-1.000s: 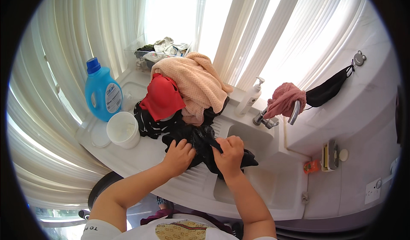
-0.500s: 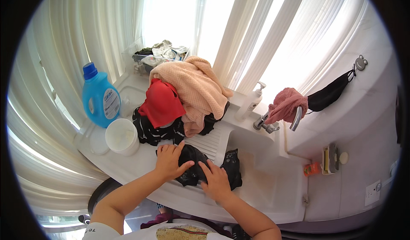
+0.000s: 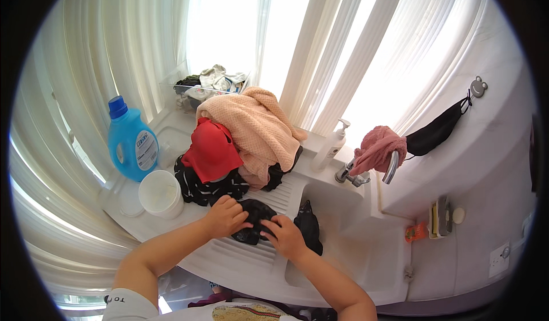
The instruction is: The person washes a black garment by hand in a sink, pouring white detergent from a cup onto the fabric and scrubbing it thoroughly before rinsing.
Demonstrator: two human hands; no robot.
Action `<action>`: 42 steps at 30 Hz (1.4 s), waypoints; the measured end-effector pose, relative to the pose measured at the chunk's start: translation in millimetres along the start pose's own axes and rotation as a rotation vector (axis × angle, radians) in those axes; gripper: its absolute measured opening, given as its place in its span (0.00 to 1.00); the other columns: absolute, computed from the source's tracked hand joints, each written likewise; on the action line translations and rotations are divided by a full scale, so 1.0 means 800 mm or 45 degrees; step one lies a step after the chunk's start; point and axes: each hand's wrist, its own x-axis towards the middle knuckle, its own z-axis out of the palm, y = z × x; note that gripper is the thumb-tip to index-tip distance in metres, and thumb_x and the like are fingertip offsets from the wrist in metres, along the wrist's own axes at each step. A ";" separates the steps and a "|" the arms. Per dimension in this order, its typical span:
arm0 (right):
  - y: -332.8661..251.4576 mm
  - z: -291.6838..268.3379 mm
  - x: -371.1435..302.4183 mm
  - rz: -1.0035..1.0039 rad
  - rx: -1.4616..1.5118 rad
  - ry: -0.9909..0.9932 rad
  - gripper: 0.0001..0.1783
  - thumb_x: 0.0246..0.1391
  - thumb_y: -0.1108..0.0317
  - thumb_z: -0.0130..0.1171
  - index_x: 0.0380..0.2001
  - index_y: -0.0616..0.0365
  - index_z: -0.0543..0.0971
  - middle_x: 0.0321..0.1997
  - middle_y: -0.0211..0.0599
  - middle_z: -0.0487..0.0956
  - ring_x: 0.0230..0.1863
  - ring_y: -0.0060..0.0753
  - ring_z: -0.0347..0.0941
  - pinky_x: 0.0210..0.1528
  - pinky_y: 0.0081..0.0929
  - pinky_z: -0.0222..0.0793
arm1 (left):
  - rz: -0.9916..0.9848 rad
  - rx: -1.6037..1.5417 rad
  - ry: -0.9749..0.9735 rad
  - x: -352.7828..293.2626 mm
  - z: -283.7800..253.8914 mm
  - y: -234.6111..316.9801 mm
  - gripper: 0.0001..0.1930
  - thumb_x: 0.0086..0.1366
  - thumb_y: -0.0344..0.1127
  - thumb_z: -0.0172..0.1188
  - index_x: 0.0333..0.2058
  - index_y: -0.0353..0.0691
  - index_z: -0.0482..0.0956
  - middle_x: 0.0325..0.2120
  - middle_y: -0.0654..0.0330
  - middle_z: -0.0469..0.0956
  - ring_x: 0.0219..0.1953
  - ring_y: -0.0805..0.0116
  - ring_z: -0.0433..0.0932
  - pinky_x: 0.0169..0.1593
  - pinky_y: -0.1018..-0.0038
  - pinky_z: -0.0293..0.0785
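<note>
left hand (image 3: 229, 217) and right hand (image 3: 286, 236) both holding black cloth (image 3: 259, 211) on the bench (image 3: 231, 264), sink (image 3: 369, 249) at right, blue bottle (image 3: 128, 138) far left

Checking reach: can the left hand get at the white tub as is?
Probably yes: nothing seems to stand between the left hand and the open white tub, though that hand is on the black cloth.

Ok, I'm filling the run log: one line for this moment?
left hand: on black garment; right hand: on black garment; beneath: ribbed counter; beyond: red garment, peach cloth
</note>
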 end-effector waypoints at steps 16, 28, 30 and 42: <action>-0.029 0.008 -0.065 0.183 0.112 -0.055 0.42 0.40 0.46 0.69 0.59 0.46 0.71 0.53 0.48 0.68 0.56 0.50 0.64 0.61 0.46 0.56 | -0.433 -0.575 -0.146 -0.025 -0.010 0.071 0.25 0.62 0.58 0.57 0.46 0.42 0.78 0.46 0.52 0.73 0.51 0.51 0.70 0.56 0.54 0.58; 0.010 0.008 -0.009 0.466 -0.001 -0.081 0.36 0.48 0.48 0.65 0.56 0.55 0.70 0.45 0.42 0.75 0.50 0.43 0.69 0.54 0.44 0.59 | -0.541 -0.197 -0.204 0.022 0.005 0.030 0.27 0.57 0.51 0.64 0.50 0.41 0.76 0.33 0.59 0.73 0.36 0.57 0.71 0.42 0.63 0.63; -0.015 0.003 -0.065 0.202 0.010 -0.004 0.33 0.47 0.49 0.66 0.52 0.56 0.73 0.38 0.40 0.75 0.42 0.42 0.72 0.47 0.41 0.61 | -0.285 -0.265 -0.236 -0.008 -0.018 0.064 0.26 0.55 0.55 0.65 0.44 0.40 0.81 0.24 0.61 0.73 0.29 0.61 0.71 0.36 0.66 0.64; 0.036 0.025 -0.002 0.550 -0.294 -0.196 0.49 0.45 0.33 0.62 0.64 0.52 0.66 0.63 0.48 0.67 0.67 0.48 0.59 0.67 0.73 0.38 | -0.634 -0.049 -0.235 0.016 0.031 0.025 0.25 0.52 0.52 0.68 0.46 0.46 0.81 0.55 0.47 0.69 0.61 0.43 0.63 0.64 0.48 0.54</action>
